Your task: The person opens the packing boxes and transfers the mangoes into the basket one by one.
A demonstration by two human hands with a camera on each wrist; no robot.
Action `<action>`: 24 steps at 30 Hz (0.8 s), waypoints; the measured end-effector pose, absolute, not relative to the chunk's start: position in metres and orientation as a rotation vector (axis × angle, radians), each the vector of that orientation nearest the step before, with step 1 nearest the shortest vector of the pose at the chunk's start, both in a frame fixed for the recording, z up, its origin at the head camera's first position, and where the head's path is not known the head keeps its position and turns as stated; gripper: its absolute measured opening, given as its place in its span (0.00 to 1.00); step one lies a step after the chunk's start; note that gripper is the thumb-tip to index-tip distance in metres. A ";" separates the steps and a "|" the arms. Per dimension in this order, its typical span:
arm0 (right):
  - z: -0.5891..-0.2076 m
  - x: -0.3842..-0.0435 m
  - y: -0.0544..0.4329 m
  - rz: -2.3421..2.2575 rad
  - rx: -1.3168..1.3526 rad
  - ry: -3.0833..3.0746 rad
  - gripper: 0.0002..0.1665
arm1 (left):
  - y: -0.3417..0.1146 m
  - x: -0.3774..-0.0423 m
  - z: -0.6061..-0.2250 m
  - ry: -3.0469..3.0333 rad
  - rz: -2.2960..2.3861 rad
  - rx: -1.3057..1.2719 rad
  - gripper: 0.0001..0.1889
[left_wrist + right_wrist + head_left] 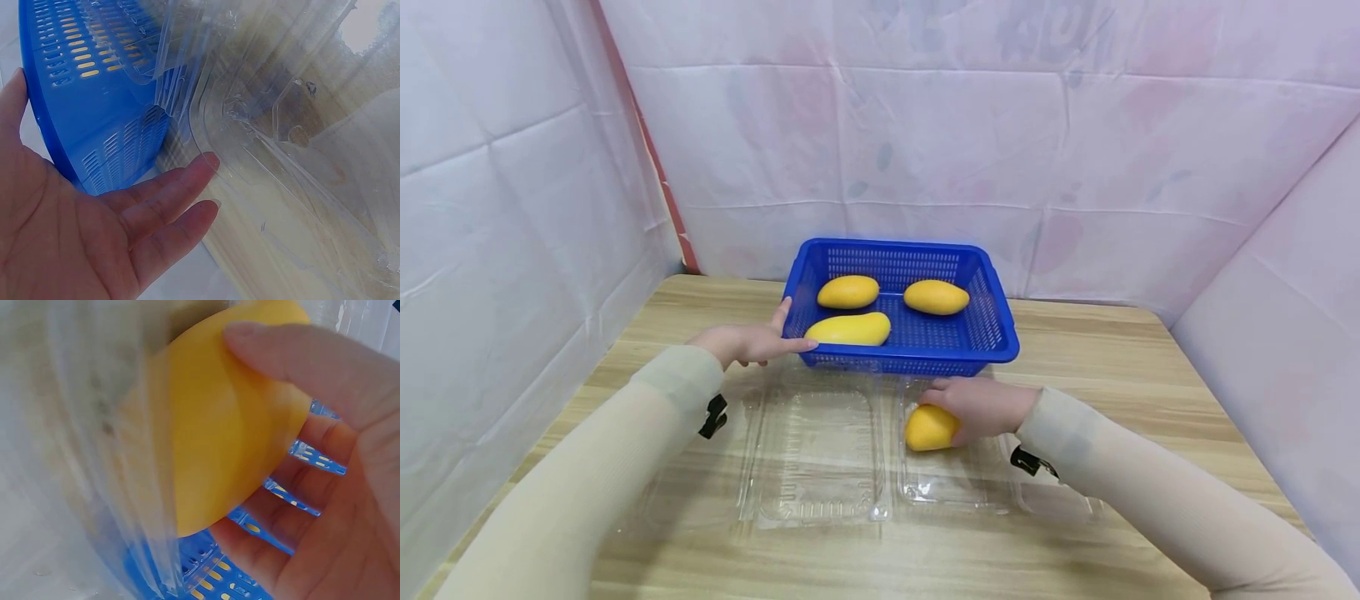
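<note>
My right hand [981,407] grips a yellow mango [928,427] inside the right clear plastic box [955,493]. In the right wrist view, thumb and fingers lie on opposite sides of that mango [231,425]; the box wall covers its left part. My left hand [752,343] is at the front left corner of a blue plastic basket [910,361], fingers extended and touching its rim. Seen from the left wrist, the palm [69,244] faces the camera beside the basket wall [87,147]. Three mangoes lie in the basket: back left [848,292], front left [850,329] and right [936,297].
Another clear plastic box [820,450] stands open left of the first, its lid [692,487] folded out to the left. The right box's lid [1052,498] lies partly under my right forearm. Patterned cloth [925,150] hangs behind the wooden table [1090,342] and along both sides.
</note>
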State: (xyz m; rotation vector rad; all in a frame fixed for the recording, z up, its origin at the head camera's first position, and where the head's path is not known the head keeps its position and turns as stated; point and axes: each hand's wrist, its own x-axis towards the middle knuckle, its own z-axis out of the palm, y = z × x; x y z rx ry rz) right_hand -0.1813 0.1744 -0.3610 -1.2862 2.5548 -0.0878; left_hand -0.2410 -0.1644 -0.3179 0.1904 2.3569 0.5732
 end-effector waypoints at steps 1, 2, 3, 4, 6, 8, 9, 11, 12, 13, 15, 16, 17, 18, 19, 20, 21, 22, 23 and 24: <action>-0.361 -0.181 0.174 -0.075 -1.311 2.559 0.32 | -0.164 -0.241 -0.317 2.355 0.577 0.190 0.58; -0.361 -0.181 0.174 -0.065 -1.331 2.562 0.32 | -0.164 -0.241 -0.317 2.354 0.580 0.193 0.58; -0.361 -0.180 0.174 -0.054 -1.348 2.563 0.31 | -0.164 -0.241 -0.317 2.354 0.582 0.191 0.58; -0.361 -0.180 0.174 -0.044 -1.361 2.564 0.30 | -0.164 -0.241 -0.317 2.353 0.583 0.192 0.58; -0.361 -0.180 0.173 -0.026 -1.373 2.566 0.30 | -0.164 -0.241 -0.317 2.353 0.584 0.198 0.58; -0.360 -0.179 0.173 -0.018 -1.381 2.567 0.30 | -0.165 -0.241 -0.318 2.351 0.587 0.204 0.58; -0.360 -0.179 0.173 -0.015 -1.382 2.568 0.30 | -0.166 -0.241 -0.318 2.351 0.588 0.206 0.58; -0.359 -0.178 0.173 -0.013 -1.379 2.572 0.30 | -0.166 -0.241 -0.319 2.347 0.591 0.214 0.58; -0.359 -0.178 0.174 -0.013 -1.382 2.574 0.31 | -0.166 -0.241 -0.319 2.345 0.593 0.217 0.58; -0.358 -0.177 0.174 -0.013 -1.385 2.576 0.31 | -0.166 -0.241 -0.319 2.344 0.591 0.217 0.58; -0.357 -0.177 0.175 -0.017 -1.388 2.579 0.32 | -0.165 -0.241 -0.318 2.344 0.588 0.212 0.58; -0.356 -0.177 0.175 -0.015 -1.392 2.583 0.32 | -0.165 -0.240 -0.318 2.344 0.587 0.210 0.58; -0.355 -0.177 0.176 -0.016 -1.396 2.587 0.32 | -0.165 -0.240 -0.317 2.344 0.585 0.211 0.57; -0.355 -0.177 0.176 -0.018 -1.399 2.591 0.32 | -0.165 -0.240 -0.317 2.343 0.583 0.210 0.57; -0.354 -0.177 0.177 -0.021 -1.401 2.593 0.32 | -0.165 -0.240 -0.317 2.344 0.582 0.208 0.57; -0.353 -0.178 0.177 -0.023 -1.404 2.594 0.31 | -0.165 -0.240 -0.317 2.344 0.580 0.205 0.57; -0.352 -0.178 0.177 -0.024 -1.404 2.594 0.31 | -0.165 -0.240 -0.318 2.344 0.580 0.202 0.57; -0.351 -0.178 0.177 -0.025 -1.405 2.594 0.31 | -0.165 -0.240 -0.318 2.344 0.580 0.200 0.57; -0.350 -0.178 0.177 -0.031 -1.408 2.590 0.31 | -0.165 -0.240 -0.318 2.343 0.579 0.198 0.57; -0.349 -0.178 0.177 -0.037 -1.411 2.585 0.31 | -0.165 -0.240 -0.318 2.343 0.582 0.197 0.57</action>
